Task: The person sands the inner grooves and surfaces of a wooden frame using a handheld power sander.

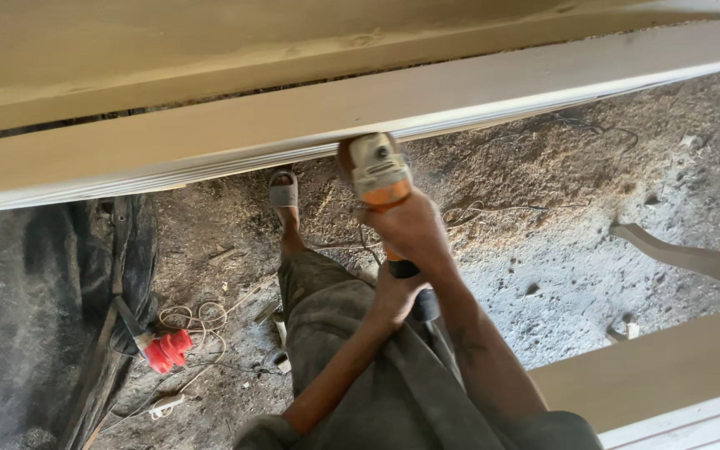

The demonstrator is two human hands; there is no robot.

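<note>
Right hand [414, 229] wrapped tight round body of orange-and-grey handheld angle grinder [381, 179]; left hand [393, 296] clamped on its black rear handle, just behind. Grinder head pressed vs lower edge of long pale moulded wooden beam [210, 137]. Below beam: foot in grey sandal [283, 192] on dusty sawdust floor [560, 217]; red plug connector [167, 350] w/ cable well left of grinder.

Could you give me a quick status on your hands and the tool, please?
Right hand and left hand both gripping angle grinder. Head against moulded wooden beam edge. Nothing obstructing.
</note>
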